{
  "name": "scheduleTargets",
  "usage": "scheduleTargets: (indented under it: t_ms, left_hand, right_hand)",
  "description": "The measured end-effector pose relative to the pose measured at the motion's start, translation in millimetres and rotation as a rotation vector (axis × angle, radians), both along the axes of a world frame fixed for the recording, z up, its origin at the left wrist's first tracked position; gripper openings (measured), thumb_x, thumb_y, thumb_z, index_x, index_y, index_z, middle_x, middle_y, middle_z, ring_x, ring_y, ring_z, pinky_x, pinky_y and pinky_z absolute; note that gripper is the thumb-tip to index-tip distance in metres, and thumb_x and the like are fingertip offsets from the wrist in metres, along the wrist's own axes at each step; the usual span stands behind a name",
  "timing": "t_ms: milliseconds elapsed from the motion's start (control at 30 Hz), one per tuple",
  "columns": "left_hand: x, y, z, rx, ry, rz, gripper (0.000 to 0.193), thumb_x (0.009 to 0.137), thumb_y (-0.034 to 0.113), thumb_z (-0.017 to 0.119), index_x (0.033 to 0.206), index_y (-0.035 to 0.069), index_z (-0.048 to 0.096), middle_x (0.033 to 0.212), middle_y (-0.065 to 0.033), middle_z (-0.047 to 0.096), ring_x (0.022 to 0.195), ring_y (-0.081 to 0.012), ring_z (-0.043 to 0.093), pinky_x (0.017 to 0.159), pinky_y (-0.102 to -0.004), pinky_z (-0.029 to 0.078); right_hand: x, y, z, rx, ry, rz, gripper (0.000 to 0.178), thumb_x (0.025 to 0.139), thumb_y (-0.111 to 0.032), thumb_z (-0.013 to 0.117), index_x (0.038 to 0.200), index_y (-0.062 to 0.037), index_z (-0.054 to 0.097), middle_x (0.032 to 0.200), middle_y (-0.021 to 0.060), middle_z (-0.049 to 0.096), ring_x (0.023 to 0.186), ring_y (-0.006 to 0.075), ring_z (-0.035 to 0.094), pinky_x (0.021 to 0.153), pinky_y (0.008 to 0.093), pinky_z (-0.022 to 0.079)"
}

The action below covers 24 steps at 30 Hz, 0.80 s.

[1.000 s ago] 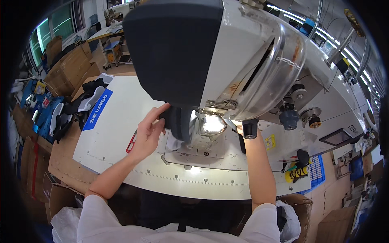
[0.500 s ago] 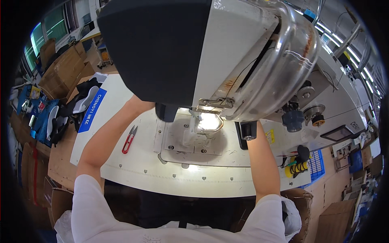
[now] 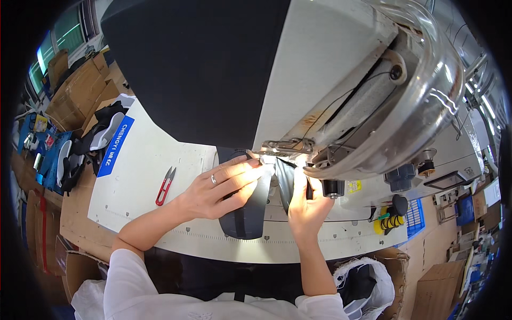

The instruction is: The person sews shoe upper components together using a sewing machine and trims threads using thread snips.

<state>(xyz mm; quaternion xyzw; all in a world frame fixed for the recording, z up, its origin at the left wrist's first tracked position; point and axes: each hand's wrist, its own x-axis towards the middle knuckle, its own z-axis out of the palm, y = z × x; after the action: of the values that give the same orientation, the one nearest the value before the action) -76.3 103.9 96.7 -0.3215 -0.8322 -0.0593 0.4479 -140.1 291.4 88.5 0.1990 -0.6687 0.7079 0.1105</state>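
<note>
Both my hands are under the head of a large sewing machine (image 3: pixel 325 48), beside its lit needle area. A dark grey, strap-like fabric piece (image 3: pixel 244 220) with a rounded end hangs toward me over the white table edge scale. My left hand (image 3: pixel 226 188), with a ring on one finger, pinches the piece's upper part near a small white bit. My right hand (image 3: pixel 308 210) is closed on a dark, folded flap (image 3: pixel 285 184) of what looks like the same piece. The fingertips are partly hidden by the machine. Red-handled thread snips (image 3: pixel 166 186) lie left of my left hand.
Dark and white padded pieces (image 3: pixel 106 130) are heaped at the table's left edge, near a blue label strip (image 3: pixel 116 146). A yellow thread spool (image 3: pixel 389 223) and a blue basket (image 3: pixel 415 216) stand at the right. A white bag (image 3: pixel 368 282) sits below the table's front edge.
My hands have come back from behind the machine head toward me and met at the needle area. The dark fabric piece is now in view between them. The view has shifted slightly.
</note>
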Motion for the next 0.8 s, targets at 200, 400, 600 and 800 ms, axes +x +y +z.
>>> scheduleTargets:
  t_ms: [200,400,600,800]
  left_hand:
    - [-6,-15,6,0.187,-0.122,-0.045,0.025,0.075,0.004,0.062,0.098,-0.001,0.057,0.110,-0.0154,0.063,0.105,-0.0306,0.063,0.079,-0.0362,0.056]
    - [-21,-22,-11,0.548,-0.493,-0.082,0.039,0.075,0.011,0.070,0.112,0.004,0.058,0.119,-0.0162,0.062,0.103,-0.0311,0.063,0.087,-0.0370,0.051]
    - [-5,-25,-6,0.301,-0.283,-0.133,0.032,0.079,0.009,0.065,0.108,0.000,0.057,0.116,-0.0185,0.062,0.102,-0.0328,0.064,0.085,-0.0366,0.053]
    - [-7,-15,3,0.162,-0.056,-0.068,0.035,0.071,0.006,0.067,0.103,-0.003,0.056,0.108,-0.0178,0.063,0.092,-0.0310,0.065,0.074,-0.0351,0.056]
  right_hand:
    - [-40,27,3,0.591,0.578,0.110,0.014,0.079,0.003,0.049,0.091,0.0009,0.054,0.078,0.0148,0.058,0.064,0.0315,0.051,0.057,0.0353,0.043]
    - [-129,81,-51,0.225,-0.085,0.423,0.009,0.087,-0.008,0.061,0.081,-0.0022,0.058,0.066,0.0005,0.054,0.058,0.0101,0.051,0.050,0.0314,0.043]
    - [-34,24,-3,0.014,-0.380,0.029,0.015,0.093,-0.016,0.057,0.085,-0.0036,0.053,0.067,0.0037,0.051,0.050,0.0093,0.044,0.043,0.0237,0.034]
    - [-16,32,-10,0.309,0.018,-0.060,0.018,0.095,-0.017,0.055,0.097,0.0001,0.061,0.079,0.0045,0.057,0.053,0.0098,0.051,0.042,0.0240,0.040]
